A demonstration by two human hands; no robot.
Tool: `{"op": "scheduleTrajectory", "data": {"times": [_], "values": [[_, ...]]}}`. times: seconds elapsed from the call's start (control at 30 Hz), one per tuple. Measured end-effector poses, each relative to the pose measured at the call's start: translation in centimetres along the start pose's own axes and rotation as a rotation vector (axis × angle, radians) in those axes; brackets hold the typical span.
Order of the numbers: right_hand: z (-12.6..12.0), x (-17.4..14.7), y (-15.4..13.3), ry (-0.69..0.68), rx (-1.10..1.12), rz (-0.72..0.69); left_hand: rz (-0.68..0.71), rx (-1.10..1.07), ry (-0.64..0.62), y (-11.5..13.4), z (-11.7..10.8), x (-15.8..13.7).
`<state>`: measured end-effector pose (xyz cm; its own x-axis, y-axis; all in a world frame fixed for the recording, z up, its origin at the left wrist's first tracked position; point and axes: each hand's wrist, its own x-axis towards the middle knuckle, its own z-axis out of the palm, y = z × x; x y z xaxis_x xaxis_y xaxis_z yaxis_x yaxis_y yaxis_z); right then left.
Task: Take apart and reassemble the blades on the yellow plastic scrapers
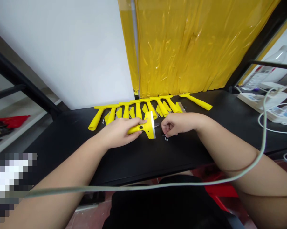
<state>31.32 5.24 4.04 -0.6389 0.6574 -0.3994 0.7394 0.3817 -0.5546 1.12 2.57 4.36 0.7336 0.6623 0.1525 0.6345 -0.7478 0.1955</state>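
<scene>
- Your left hand (pixel 119 132) grips the yellow scraper (pixel 146 128) by its handle — looks light, stiff plastic; keep clear of the blade edge.
- Right hand (pixel 178 124) fingers pinched narrow over tiny screws (pixel 165 137) on the table (pixel 138 159) — slippery.

Left hand (pixel 118 131) grips yellow scraper (pixel 146 128) on black surface (pixel 133 159); right hand (pixel 175 124) curled over small screws (pixel 165 137). Row of yellow handles (pixel 138 109) behind.

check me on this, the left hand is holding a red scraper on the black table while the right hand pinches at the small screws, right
Not quite: the scraper in the left hand is yellow, not red, as the head view shows. The rest stands: it lies on the black table, and the right hand pinches at the small screws.
</scene>
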Motion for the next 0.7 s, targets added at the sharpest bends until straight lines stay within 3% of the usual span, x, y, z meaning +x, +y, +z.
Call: {"op": "scheduleTrajectory", "data": {"times": [0.17,0.37,0.7], "values": [[-0.37,-0.35,0.05,0.083,-0.061,0.054,-0.007,-0.013,-0.012,-0.03,0.01,0.08],[-0.31,-0.27,-0.35,0.12,-0.117,-0.128,0.001,-0.011,-0.012,-0.04,0.0,0.11],[0.23,0.19,-0.82,0.149,-0.108,-0.173,0.023,0.025,-0.007,-0.06,0.05,0.08]]}}
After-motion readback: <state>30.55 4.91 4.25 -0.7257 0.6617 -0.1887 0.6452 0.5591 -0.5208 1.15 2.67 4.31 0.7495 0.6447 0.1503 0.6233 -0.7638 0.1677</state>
